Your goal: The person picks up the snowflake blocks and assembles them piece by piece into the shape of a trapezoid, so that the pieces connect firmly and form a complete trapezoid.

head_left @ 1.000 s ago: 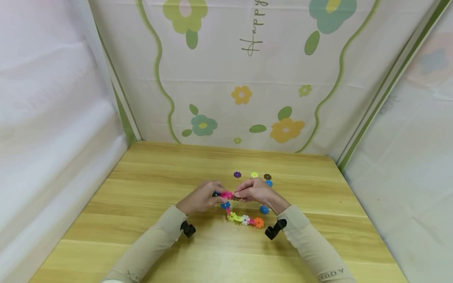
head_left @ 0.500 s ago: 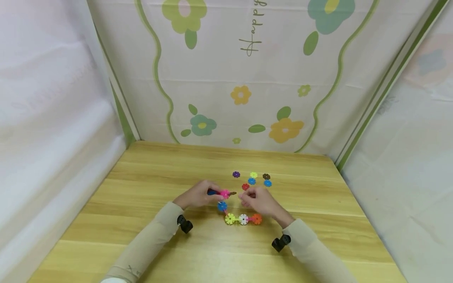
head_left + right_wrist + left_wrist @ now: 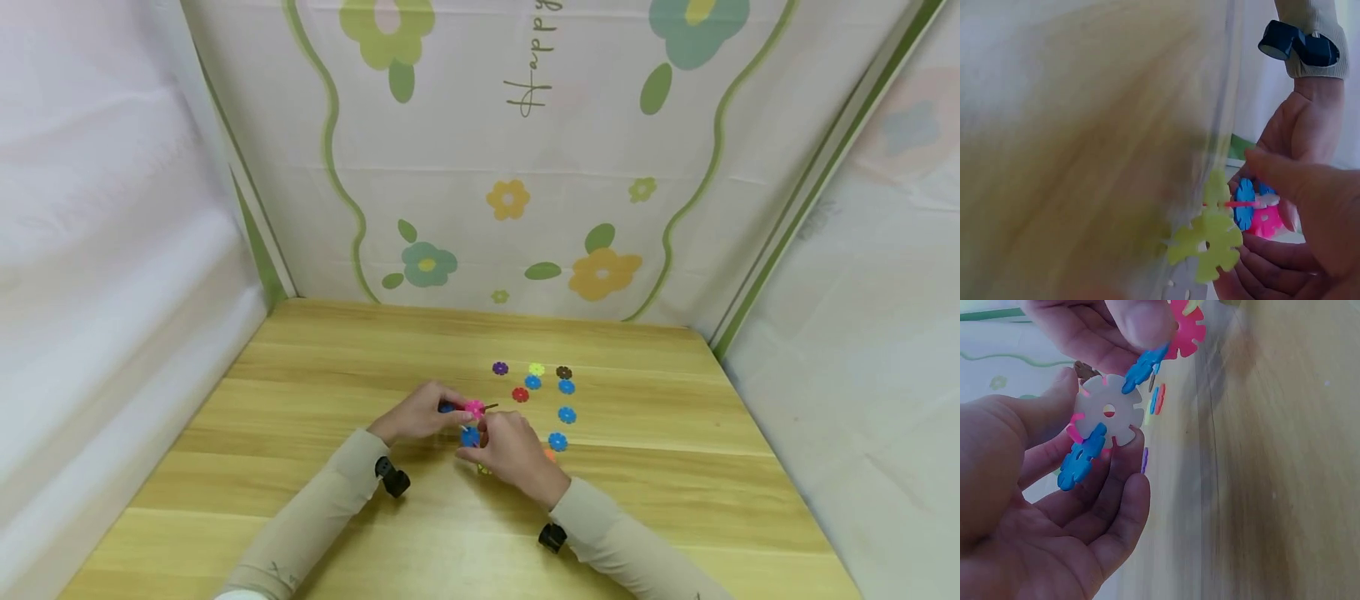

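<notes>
My left hand (image 3: 414, 417) pinches a chain of slotted plastic snowflake discs between thumb and fingers. Its grip is at a white disc (image 3: 1121, 425) with a pink disc (image 3: 475, 409) behind it. A brown disc (image 3: 1087, 370) and blue discs (image 3: 1082, 464) stick out around them. The right hand (image 3: 513, 450) is at the lower part of the chain, thumb and fingers spread on either side of a blue disc (image 3: 1244, 206). Yellow discs (image 3: 1210, 245) hang beside it, and an orange disc (image 3: 551, 455) shows past the hand. The right hand covers much of the chain in the head view.
Loose discs lie beyond the hands: purple (image 3: 500, 368), yellow (image 3: 536, 369), brown (image 3: 564, 372), red (image 3: 521, 395) and several blue (image 3: 567, 415). The wooden table (image 3: 337, 350) is bounded by cloth walls printed with flowers at the back and sides.
The right hand has let go of the brown disc, which stays on the chain, and moved down and left to the chain's lower part. The left hand keeps its grip, almost unmoved.
</notes>
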`<state>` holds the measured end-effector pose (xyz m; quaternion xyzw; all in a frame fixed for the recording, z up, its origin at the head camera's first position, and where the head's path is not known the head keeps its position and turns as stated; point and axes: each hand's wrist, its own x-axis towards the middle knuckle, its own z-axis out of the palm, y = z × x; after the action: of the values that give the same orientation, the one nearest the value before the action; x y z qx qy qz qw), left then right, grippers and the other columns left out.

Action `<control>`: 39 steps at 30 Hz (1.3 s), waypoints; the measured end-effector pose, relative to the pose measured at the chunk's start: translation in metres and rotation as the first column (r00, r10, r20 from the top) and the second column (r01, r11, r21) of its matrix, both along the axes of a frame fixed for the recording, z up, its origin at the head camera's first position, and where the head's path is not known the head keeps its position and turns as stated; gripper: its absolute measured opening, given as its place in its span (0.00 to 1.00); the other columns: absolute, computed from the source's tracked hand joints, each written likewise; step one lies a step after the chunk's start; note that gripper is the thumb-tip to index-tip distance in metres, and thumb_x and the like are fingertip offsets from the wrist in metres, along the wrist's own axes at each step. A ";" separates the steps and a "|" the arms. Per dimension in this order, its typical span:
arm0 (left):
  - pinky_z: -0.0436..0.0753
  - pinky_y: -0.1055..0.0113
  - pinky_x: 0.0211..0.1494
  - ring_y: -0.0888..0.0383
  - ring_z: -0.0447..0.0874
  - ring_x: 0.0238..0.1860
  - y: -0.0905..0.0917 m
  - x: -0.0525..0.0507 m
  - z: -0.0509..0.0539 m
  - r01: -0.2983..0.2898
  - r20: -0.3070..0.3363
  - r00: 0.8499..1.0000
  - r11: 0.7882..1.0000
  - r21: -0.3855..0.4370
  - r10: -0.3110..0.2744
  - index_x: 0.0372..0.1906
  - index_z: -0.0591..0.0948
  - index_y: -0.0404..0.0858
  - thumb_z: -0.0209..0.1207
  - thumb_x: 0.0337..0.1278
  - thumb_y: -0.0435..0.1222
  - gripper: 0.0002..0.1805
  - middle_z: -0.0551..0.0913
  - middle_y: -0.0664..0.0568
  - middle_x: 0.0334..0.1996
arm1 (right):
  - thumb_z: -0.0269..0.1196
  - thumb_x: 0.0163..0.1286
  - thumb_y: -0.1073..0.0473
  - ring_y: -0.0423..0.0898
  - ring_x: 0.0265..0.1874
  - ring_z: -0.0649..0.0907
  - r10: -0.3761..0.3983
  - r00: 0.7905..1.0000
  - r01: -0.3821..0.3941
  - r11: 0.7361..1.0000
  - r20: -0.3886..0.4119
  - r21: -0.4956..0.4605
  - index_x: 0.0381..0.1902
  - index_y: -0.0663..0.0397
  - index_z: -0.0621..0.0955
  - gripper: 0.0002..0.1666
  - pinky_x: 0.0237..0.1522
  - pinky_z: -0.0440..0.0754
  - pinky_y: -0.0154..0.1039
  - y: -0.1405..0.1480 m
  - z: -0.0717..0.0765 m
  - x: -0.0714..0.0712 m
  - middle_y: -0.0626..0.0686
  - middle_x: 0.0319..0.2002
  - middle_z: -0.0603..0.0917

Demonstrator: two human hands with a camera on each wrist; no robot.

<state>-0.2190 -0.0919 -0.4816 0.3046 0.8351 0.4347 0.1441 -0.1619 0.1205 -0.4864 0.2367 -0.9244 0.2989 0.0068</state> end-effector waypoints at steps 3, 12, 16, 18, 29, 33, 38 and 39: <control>0.74 0.73 0.34 0.62 0.74 0.29 0.000 0.000 0.000 0.001 0.018 1.000 1.000 0.016 -0.002 0.52 0.91 0.40 0.63 0.75 0.39 0.11 0.93 0.52 0.43 | 0.78 0.65 0.50 0.33 0.13 0.74 -0.010 1.000 0.010 1.000 -0.004 0.002 0.28 0.55 0.86 0.17 0.17 0.72 0.24 -0.001 -0.001 0.000 0.43 0.19 0.82; 0.83 0.70 0.42 0.60 0.83 0.39 0.000 0.002 -0.002 0.000 0.053 0.999 0.999 0.036 -0.001 0.47 0.92 0.42 0.66 0.72 0.40 0.09 0.93 0.52 0.43 | 0.76 0.67 0.56 0.32 0.15 0.73 0.042 0.999 -0.042 0.999 0.016 -0.006 0.34 0.57 0.90 0.09 0.17 0.70 0.23 0.001 0.003 -0.001 0.44 0.21 0.84; 0.86 0.68 0.47 0.60 0.87 0.44 0.003 0.004 -0.008 -0.026 0.081 0.996 0.998 0.065 0.021 0.49 0.91 0.42 0.67 0.72 0.40 0.09 0.93 0.52 0.45 | 0.76 0.67 0.57 0.33 0.16 0.73 0.032 0.999 -0.032 0.999 0.014 -0.003 0.34 0.57 0.90 0.08 0.18 0.70 0.25 0.000 0.003 0.000 0.43 0.21 0.82; 0.87 0.67 0.48 0.60 0.88 0.45 0.004 0.006 -0.010 -0.039 0.093 0.995 0.996 0.085 0.031 0.49 0.91 0.41 0.67 0.71 0.39 0.09 0.93 0.50 0.45 | 0.76 0.66 0.58 0.33 0.17 0.73 0.029 1.000 -0.029 1.000 0.010 -0.006 0.34 0.57 0.90 0.08 0.19 0.70 0.25 0.000 0.001 0.000 0.43 0.21 0.81; 0.85 0.63 0.50 0.58 0.86 0.46 0.001 0.005 -0.014 -0.133 0.176 0.978 0.987 0.093 0.115 0.53 0.89 0.41 0.66 0.73 0.44 0.14 0.91 0.52 0.46 | 0.78 0.65 0.54 0.32 0.19 0.75 0.010 0.996 -0.009 1.000 -0.088 0.011 0.45 0.56 0.92 0.15 0.20 0.73 0.24 0.008 -0.003 -0.003 0.47 0.28 0.88; 0.85 0.63 0.50 0.58 0.86 0.45 0.001 0.005 -0.015 -0.123 0.177 0.978 0.989 0.088 0.106 0.52 0.90 0.41 0.66 0.73 0.44 0.13 0.91 0.52 0.45 | 0.79 0.64 0.53 0.30 0.21 0.76 0.045 0.991 -0.041 0.999 -0.124 0.036 0.43 0.55 0.92 0.14 0.21 0.74 0.23 0.010 -0.004 -0.003 0.48 0.31 0.91; 0.86 0.65 0.49 0.59 0.87 0.44 0.004 0.006 -0.014 -0.102 0.168 0.982 0.991 0.085 0.087 0.50 0.90 0.41 0.67 0.72 0.42 0.11 0.92 0.52 0.44 | 0.77 0.65 0.57 0.29 0.19 0.75 0.107 0.983 -0.099 0.994 -0.153 0.056 0.44 0.58 0.92 0.13 0.21 0.72 0.21 0.012 -0.003 -0.003 0.52 0.32 0.92; 0.86 0.65 0.48 0.59 0.86 0.44 0.005 0.006 -0.013 -0.099 0.169 0.982 0.992 0.084 0.084 0.50 0.90 0.41 0.67 0.72 0.41 0.11 0.92 0.52 0.44 | 0.77 0.66 0.57 0.30 0.19 0.75 0.110 0.983 -0.103 0.993 -0.148 0.056 0.44 0.58 0.92 0.13 0.20 0.72 0.21 0.012 -0.002 -0.003 0.52 0.31 0.92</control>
<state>-0.2129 -0.0866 -0.4947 0.2351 0.8127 0.5025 0.1782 -0.1646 0.1330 -0.4881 0.3078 -0.9142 0.2579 0.0551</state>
